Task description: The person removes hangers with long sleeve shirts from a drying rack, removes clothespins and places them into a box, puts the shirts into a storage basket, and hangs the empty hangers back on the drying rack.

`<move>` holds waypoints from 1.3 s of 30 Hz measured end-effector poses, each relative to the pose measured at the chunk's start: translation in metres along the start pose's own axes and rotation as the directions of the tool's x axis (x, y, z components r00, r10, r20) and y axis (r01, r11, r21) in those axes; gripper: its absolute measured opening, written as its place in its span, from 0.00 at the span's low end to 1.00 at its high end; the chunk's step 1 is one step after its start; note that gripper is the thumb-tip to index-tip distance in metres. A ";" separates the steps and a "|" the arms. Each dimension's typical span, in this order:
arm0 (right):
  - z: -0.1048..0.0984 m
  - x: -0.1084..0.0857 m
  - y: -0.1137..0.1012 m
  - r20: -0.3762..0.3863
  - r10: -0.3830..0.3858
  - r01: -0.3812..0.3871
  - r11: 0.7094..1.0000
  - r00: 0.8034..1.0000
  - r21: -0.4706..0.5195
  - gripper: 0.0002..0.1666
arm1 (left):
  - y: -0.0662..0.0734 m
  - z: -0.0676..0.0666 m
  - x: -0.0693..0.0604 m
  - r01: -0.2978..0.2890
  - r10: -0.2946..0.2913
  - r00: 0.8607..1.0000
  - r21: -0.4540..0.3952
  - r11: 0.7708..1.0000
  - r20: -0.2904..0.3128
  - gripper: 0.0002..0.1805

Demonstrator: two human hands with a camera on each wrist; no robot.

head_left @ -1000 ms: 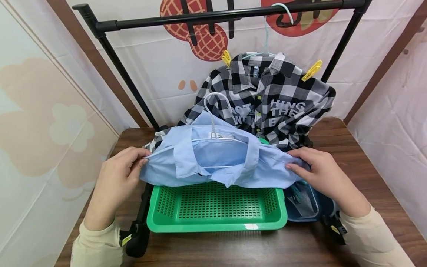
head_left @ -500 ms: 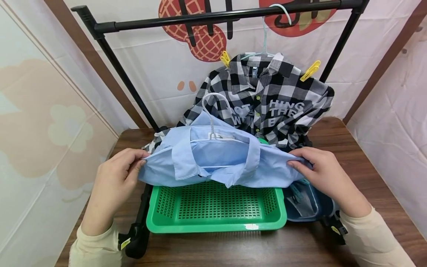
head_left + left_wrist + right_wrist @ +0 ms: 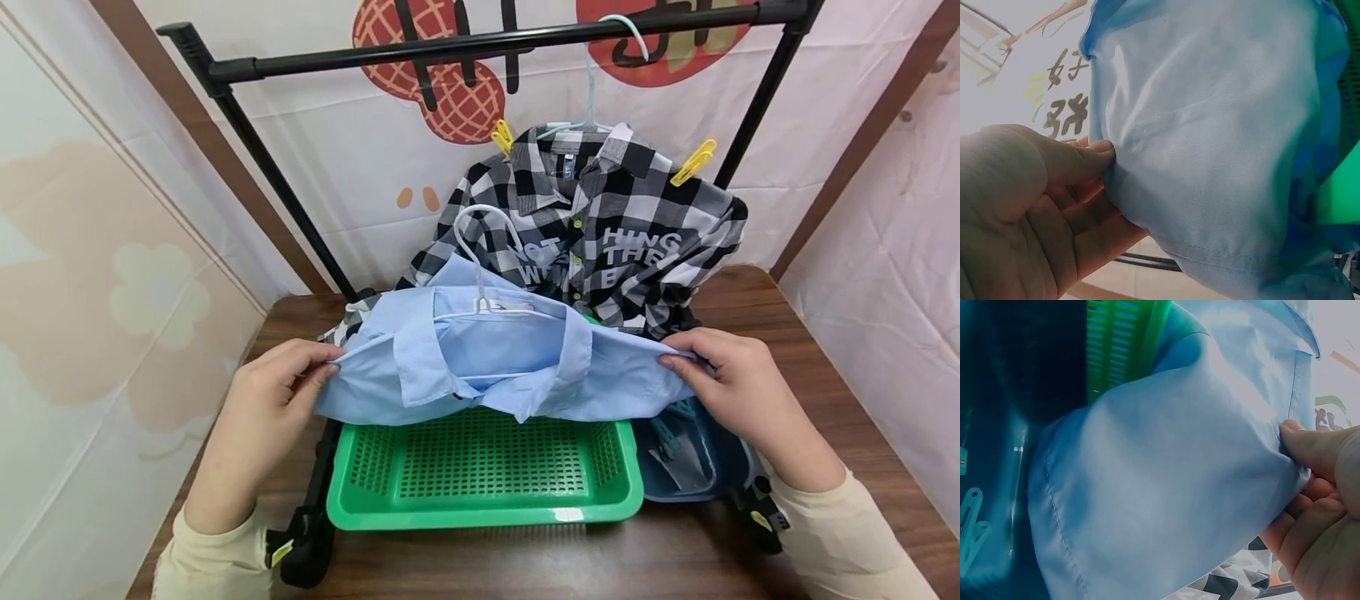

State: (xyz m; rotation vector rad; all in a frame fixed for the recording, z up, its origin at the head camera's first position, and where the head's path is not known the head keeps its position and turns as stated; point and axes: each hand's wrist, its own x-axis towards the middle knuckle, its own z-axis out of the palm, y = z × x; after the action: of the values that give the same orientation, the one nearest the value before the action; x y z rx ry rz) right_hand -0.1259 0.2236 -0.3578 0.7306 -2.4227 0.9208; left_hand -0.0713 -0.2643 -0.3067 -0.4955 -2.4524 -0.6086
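Observation:
A light blue collared shirt (image 3: 510, 392) is stretched sideways above the back part of a green basket (image 3: 487, 518). Inside its collar sits a white hanger (image 3: 480, 258), whose hook stands up out of the neck. My left hand (image 3: 273, 417) pinches the shirt's left shoulder between thumb and fingers; the left wrist view shows the cloth (image 3: 1210, 144) hanging from the pinch. On the other side my right hand (image 3: 746, 396) pinches the right shoulder, and the sleeve (image 3: 1147, 487) droops below it. The hanger's ends are hidden under the fabric.
Behind hangs a black-and-white checked shirt (image 3: 592, 217) with yellow clips (image 3: 693, 162), on a pale hanger (image 3: 590, 92) hooked over a black rack bar (image 3: 450, 48). A dark blue bin (image 3: 690, 467) with pegs stands right of the basket. The rack's feet (image 3: 307, 542) flank both containers.
My right hand has moved slightly right with its end of the shirt, drawing the cloth a little tighter. The left hand keeps its pinch. The head view has tilted slightly.

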 end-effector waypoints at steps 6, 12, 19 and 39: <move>-0.002 -0.001 0.000 -0.014 0.008 -0.008 1.000 1.000 0.007 0.16 | 0.006 -0.005 0.008 -0.052 0.051 0.998 0.033 0.998 0.023 0.16; -0.004 0.000 -0.002 -0.025 0.009 -0.009 1.000 1.000 0.008 0.15 | 0.015 -0.010 0.016 -0.074 0.071 0.996 0.066 0.995 0.048 0.17; -0.008 0.002 -0.003 -0.046 0.011 -0.012 1.000 0.999 -0.007 0.14 | 0.029 -0.012 0.026 -0.063 0.058 0.997 0.111 0.992 0.042 0.16; -0.001 0.000 -0.003 -0.074 -0.078 0.080 0.996 0.994 0.027 0.18 | 0.067 0.007 0.044 -0.089 0.074 0.993 0.169 0.982 0.093 0.10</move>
State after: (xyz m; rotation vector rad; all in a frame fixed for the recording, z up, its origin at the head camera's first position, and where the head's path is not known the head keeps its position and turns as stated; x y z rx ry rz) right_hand -0.1237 0.2227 -0.3558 0.7832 -2.3043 0.9375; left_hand -0.0774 -0.1957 -0.2647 -0.5592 -2.5236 -0.3428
